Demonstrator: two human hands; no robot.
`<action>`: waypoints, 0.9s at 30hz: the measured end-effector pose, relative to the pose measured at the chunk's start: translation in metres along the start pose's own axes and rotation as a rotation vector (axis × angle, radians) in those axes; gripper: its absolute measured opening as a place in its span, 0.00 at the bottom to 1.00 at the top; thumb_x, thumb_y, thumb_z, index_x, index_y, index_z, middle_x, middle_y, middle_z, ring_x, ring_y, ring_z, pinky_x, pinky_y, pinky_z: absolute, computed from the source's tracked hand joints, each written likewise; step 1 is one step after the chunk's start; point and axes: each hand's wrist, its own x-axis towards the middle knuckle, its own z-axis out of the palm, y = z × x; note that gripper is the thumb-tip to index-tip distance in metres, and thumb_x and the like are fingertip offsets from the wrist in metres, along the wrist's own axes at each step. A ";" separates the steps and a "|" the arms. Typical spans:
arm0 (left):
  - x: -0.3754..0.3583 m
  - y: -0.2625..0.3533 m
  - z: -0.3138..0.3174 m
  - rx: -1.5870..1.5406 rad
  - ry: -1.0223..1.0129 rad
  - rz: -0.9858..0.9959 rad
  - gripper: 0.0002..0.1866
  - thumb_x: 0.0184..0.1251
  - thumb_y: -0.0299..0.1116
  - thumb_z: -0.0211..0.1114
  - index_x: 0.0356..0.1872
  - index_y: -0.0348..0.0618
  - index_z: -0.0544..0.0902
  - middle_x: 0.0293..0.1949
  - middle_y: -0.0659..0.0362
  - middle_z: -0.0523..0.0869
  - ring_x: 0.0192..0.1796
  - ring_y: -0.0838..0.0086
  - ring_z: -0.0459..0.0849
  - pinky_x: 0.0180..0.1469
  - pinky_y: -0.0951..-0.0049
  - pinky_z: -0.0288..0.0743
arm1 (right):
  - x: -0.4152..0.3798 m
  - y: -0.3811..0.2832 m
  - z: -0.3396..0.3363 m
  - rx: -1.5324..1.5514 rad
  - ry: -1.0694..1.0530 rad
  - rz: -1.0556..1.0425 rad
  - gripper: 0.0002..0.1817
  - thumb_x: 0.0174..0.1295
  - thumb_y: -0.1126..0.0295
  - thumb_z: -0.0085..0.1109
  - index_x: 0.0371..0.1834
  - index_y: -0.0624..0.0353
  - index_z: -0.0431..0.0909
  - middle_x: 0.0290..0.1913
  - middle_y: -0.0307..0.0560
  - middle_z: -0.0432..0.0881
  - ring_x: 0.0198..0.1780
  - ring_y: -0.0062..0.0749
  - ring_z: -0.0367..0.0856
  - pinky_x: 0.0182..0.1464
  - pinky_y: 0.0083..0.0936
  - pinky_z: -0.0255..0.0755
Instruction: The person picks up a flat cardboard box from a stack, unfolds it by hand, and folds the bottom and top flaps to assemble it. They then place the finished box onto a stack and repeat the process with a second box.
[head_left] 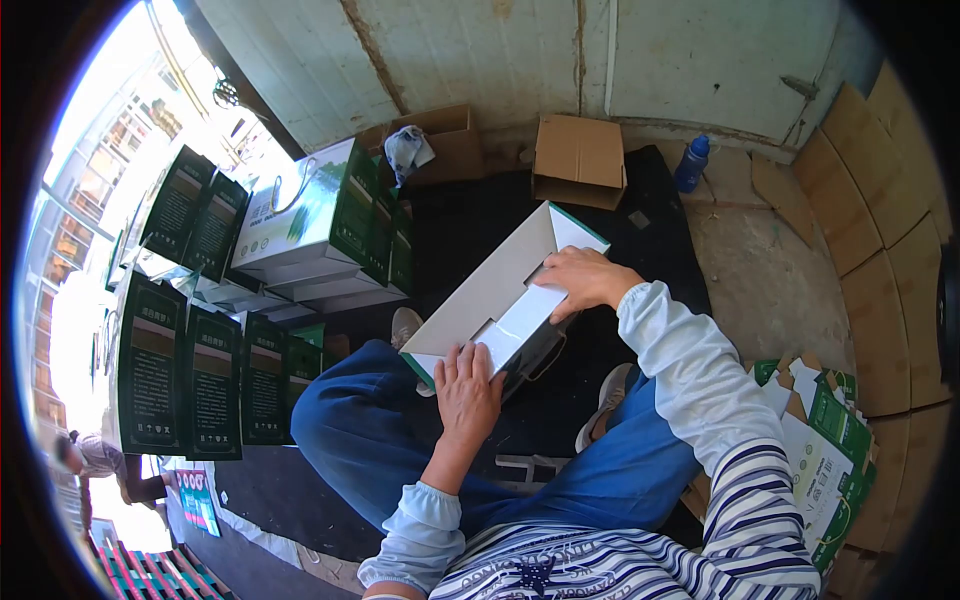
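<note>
Left hand [468, 400], right hand [590, 275] on open white box [490, 280].
Fingers [451, 364] slightly spread along its flap [519, 322]; brown carton [578, 150] by black mat's [470, 225] far edge.

The carton [490, 285] over the mat is of smooth white paperboard inside, its flap catching a soft sheen. The mat [445, 245] itself looks like dull black cloth. Along its left edge, the stacked cartons [300, 232] are of smooth printed board with a light gloss. At its far edge sits a box [578, 150] of plain matt brown cardboard; just beside the far right corner stands a bottle [690, 168] of shiny blue plastic. The floor [760, 285] beyond the right edge looks like rough, matt concrete. The person's trousers [360, 400] are matt blue cloth, the sleeve covers [665, 335] thin, puckered fabric.
</note>
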 end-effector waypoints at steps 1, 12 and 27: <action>-0.001 0.000 -0.003 -0.043 0.030 0.018 0.30 0.59 0.42 0.64 0.60 0.37 0.69 0.61 0.47 0.71 0.66 0.53 0.66 0.66 0.49 0.55 | -0.002 0.003 0.003 0.017 0.041 -0.012 0.32 0.46 0.48 0.68 0.53 0.54 0.77 0.54 0.51 0.75 0.59 0.46 0.70 0.60 0.36 0.65; 0.014 -0.084 0.016 -0.927 0.276 -0.721 0.26 0.70 0.46 0.55 0.59 0.36 0.69 0.59 0.47 0.73 0.60 0.60 0.72 0.61 0.68 0.63 | -0.018 0.065 0.000 0.352 0.475 0.495 0.31 0.61 0.47 0.53 0.57 0.61 0.73 0.58 0.56 0.74 0.60 0.49 0.72 0.62 0.35 0.64; -0.011 -0.093 0.084 -1.883 -0.264 -1.290 0.30 0.62 0.59 0.52 0.53 0.44 0.77 0.49 0.54 0.82 0.48 0.60 0.82 0.52 0.59 0.75 | -0.007 0.098 0.014 0.710 0.184 0.710 0.47 0.64 0.33 0.22 0.42 0.67 0.82 0.49 0.65 0.80 0.58 0.55 0.74 0.61 0.36 0.62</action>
